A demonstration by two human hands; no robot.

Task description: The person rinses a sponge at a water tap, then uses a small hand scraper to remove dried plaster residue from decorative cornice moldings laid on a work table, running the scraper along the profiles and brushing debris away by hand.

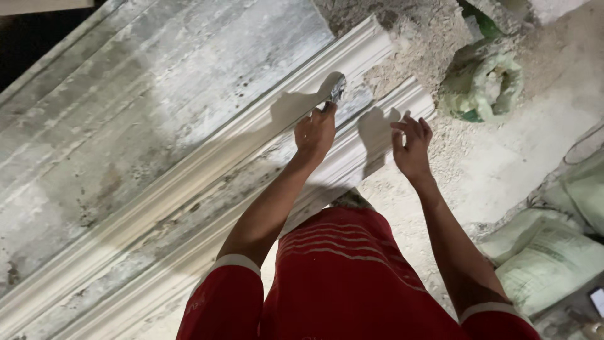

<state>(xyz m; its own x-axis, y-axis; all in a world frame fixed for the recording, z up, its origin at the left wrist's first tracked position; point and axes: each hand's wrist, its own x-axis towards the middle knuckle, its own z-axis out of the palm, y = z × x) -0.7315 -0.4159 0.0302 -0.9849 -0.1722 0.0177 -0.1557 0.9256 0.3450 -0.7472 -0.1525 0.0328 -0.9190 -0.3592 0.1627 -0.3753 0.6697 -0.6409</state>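
Observation:
My left hand (314,132) grips a small metal scraping tool (336,91) and presses its blade against the end of a long white plaster moulding (189,170) that lies diagonally across a stained grey slab. My right hand (412,145) hovers to the right of it with fingers spread, close to the end of a second, parallel moulding strip (402,101), holding nothing. Both arms wear red sleeves with white cuffs. Shadows of both hands fall on the mouldings.
A crumpled green and white sack (484,82) lies at the upper right beside rubble. More filled white bags (547,258) sit at the lower right, with a phone (598,301) near the edge. Dusty concrete floor spreads between them.

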